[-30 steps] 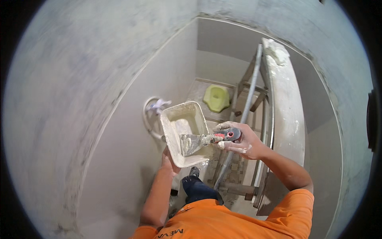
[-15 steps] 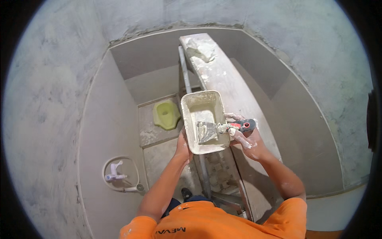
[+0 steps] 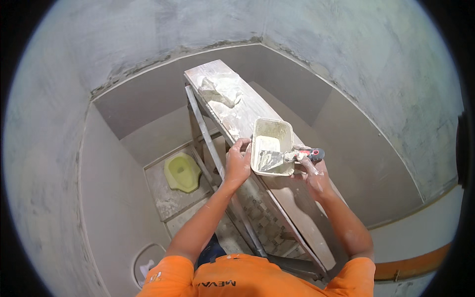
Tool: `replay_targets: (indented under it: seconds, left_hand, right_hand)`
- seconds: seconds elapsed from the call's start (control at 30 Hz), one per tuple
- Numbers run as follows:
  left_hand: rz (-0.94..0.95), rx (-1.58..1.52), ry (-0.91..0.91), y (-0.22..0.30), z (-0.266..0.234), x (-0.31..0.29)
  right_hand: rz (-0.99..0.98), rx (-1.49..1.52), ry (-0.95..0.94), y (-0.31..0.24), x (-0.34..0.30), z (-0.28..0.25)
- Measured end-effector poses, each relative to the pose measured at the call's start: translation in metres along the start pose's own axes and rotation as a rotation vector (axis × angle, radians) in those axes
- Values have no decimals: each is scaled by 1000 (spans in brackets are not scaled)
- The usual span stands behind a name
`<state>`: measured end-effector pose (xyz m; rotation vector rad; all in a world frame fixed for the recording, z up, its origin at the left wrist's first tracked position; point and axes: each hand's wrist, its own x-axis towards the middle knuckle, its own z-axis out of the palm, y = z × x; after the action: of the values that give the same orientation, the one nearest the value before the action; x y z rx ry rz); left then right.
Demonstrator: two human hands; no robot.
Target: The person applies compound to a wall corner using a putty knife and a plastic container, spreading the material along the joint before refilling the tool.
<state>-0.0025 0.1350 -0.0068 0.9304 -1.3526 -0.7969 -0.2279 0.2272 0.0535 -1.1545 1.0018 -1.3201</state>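
A cream rectangular tub [image 3: 289, 133] with white paste inside sits over the plank, tilted slightly, seemingly resting on it. My right hand [image 3: 315, 179] is closed around a putty knife [image 3: 312, 154] with a black and red handle, its fingers also against the tub's right side. The knife's paste-coated blade lies across the tub's opening. Beside the tub's left wall is my left hand [image 3: 238, 163], fingers bent and apart, the tips at or just off the wall. White paste smears the right fingers.
A long plank [image 3: 267, 101] on a metal frame [image 3: 205, 129] runs away from me, bearing a crumpled paste-covered bag [image 3: 220, 92]. Below left is a yellow-green squat toilet [image 3: 182, 172]. Grey tiled walls [image 3: 121, 198] with rough plaster above surround the space.
The tub and knife have moved right and down toward the plank, away from my head. My left hand has loosened from the tub's side. The view has swung to the right.
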Motion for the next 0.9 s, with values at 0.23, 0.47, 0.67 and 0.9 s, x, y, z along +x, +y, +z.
replay_targets:
  seconds: [0.23,0.47,0.67,0.9]
  left_hand:
    - [303,271,176,50,-53,23]
    - [581,825,103,103,-112,92]
    - [566,1151,-375,91,-105,172]
    - [406,954,-387,105,-98,232]
  right_hand:
    - [-18,9,120,-2,1,34]
    - [-227,-383,395,-27,20,63]
    - [-379,-370,481,-52,33,78]
    - [-284,14,461,-93,54,59]
